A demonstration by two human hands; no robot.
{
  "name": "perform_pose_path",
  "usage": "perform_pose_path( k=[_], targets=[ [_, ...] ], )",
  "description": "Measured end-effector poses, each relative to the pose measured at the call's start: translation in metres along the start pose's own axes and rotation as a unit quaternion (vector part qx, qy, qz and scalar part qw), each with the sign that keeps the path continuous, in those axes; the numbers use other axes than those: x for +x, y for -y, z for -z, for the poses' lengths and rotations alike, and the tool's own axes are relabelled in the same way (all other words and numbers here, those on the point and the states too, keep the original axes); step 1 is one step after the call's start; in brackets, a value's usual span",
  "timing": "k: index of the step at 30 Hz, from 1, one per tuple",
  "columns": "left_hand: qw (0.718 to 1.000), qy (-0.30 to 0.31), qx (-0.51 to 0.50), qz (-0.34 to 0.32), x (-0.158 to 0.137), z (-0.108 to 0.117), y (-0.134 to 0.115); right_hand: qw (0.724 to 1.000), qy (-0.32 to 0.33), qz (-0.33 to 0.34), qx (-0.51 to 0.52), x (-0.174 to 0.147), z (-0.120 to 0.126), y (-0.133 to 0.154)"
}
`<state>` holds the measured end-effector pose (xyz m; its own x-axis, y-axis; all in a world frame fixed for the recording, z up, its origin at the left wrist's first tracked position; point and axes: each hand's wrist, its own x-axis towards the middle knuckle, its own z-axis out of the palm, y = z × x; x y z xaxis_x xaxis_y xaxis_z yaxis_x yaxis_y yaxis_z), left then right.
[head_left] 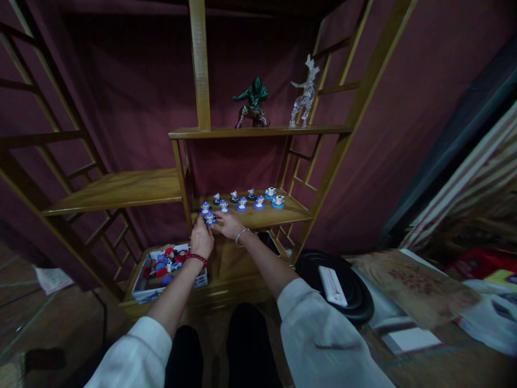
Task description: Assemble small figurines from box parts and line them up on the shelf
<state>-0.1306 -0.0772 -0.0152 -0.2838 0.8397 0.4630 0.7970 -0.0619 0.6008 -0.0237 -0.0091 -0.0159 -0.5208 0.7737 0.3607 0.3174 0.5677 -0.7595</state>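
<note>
Both my hands meet at the front left of a low wooden shelf (262, 217). Between their fingertips is a small purple-and-white figurine (209, 218). My left hand (201, 241), with a red bead bracelet, grips its left side. My right hand (229, 224), wearing a silver bangle, pinches its right side. Just behind stands a row of similar purple figurines (242, 204). Farther back are small dark-based figurines (235, 196), and at the right end are blue-and-white ones (278, 201). Below my left hand, an open box (139, 285) holds several red, blue and dark figurines (161, 268).
Above, a shelf board (266, 130) carries a green crouching statue (254, 102) and a clear deer figure (305, 96). A wooden upright (183, 188) borders my left side. At right, a white packet (332, 285) lies on a round black object (359, 302).
</note>
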Motion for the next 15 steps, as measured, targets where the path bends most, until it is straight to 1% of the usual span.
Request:
perform_pose_path(
  k=[4, 8, 10, 15],
  targets=[
    [0.998, -0.035, -0.026, -0.04, -0.007, -0.003, 0.003, 0.999, -0.015, 0.0, 0.04, 0.002, -0.002, -0.004],
    [0.993, -0.068, -0.033, -0.089, -0.014, -0.005, 0.005, 0.998, -0.031, -0.001, 0.046, 0.003, -0.004, -0.006],
    [0.993, -0.066, -0.032, -0.093, -0.015, -0.005, 0.005, 0.999, -0.033, -0.002, 0.034, 0.003, -0.005, -0.007],
    [0.995, -0.054, -0.026, -0.082, -0.014, -0.005, 0.004, 0.998, -0.052, -0.016, -0.026, 0.005, -0.009, -0.01]
  ],
)
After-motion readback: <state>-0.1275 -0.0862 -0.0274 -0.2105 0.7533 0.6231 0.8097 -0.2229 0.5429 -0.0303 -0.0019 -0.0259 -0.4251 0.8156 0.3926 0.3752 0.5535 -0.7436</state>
